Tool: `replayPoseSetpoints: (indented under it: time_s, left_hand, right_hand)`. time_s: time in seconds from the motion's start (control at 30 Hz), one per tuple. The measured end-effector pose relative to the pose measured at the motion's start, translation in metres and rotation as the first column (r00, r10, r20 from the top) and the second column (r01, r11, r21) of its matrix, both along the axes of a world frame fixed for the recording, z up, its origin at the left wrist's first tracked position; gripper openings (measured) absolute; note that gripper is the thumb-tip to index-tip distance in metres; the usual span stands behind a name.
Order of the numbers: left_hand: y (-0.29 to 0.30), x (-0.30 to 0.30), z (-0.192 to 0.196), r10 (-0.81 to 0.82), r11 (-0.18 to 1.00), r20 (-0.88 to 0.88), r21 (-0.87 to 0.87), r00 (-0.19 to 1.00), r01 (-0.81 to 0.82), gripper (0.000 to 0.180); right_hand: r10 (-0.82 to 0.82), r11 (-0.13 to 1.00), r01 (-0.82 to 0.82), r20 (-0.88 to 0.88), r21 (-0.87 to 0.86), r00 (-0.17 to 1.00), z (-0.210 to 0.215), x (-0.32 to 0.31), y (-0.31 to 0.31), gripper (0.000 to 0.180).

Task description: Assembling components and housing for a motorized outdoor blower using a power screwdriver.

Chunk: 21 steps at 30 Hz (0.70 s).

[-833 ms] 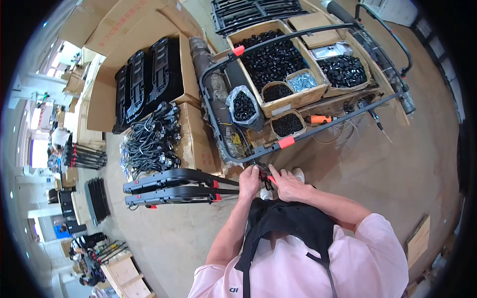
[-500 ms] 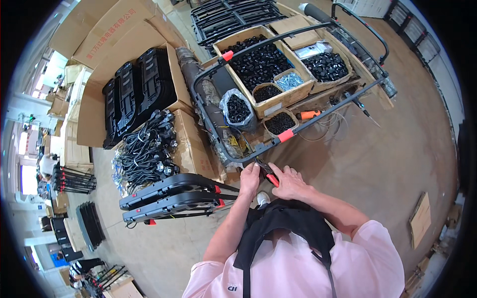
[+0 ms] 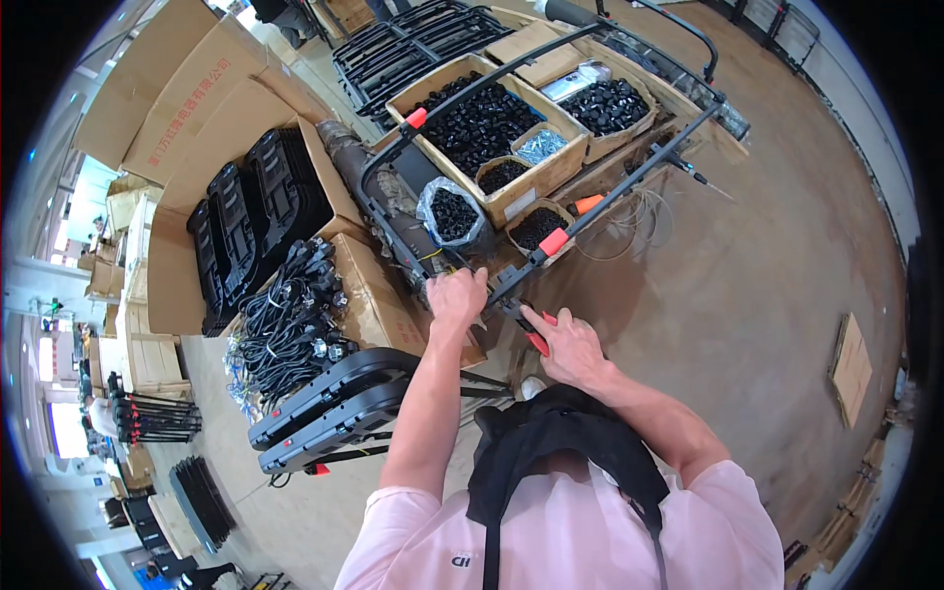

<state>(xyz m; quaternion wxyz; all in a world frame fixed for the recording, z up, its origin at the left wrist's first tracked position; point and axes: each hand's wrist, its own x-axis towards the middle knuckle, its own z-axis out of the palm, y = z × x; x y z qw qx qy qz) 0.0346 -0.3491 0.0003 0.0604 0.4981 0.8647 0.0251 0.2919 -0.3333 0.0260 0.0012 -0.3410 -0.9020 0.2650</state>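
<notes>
The left hand clenches the near end of a black U-shaped metal tube frame lying across open cardboard boxes of small black parts, steadying it while the right hand grips red-handled pliers against it.

1. The metal frame is black with orange-red clips.
2. The pliers have red handles.
3. The boxes are plain brown cardboard, filled with black parts.
4. The cables left of the frame are black.
5. The floor is brown.
6. The shirt is pale pink with black straps.
</notes>
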Motion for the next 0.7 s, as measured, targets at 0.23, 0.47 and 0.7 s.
replayPoseSetpoints:
  time_s: [0.23,0.47,0.7]
  left_hand:
    - [0.007,0.002,-0.024,-0.075,0.97,0.331,0.244,0.941,-0.009,0.038]
    - [-0.009,0.016,-0.018,-0.255,0.842,0.485,0.536,0.836,-0.054,0.037]
    - [0.001,0.01,-0.025,-0.045,0.982,0.262,0.186,0.964,-0.005,0.048]
  right_hand:
    - [-0.048,0.99,0.055,-0.053,0.133,0.997,-0.011,0.0,-0.016,0.085]
    - [-0.065,0.985,0.077,-0.08,0.157,0.995,-0.018,0.002,-0.021,0.088]
    - [-0.068,0.982,0.08,-0.079,0.17,0.995,-0.016,-0.002,-0.019,0.084]
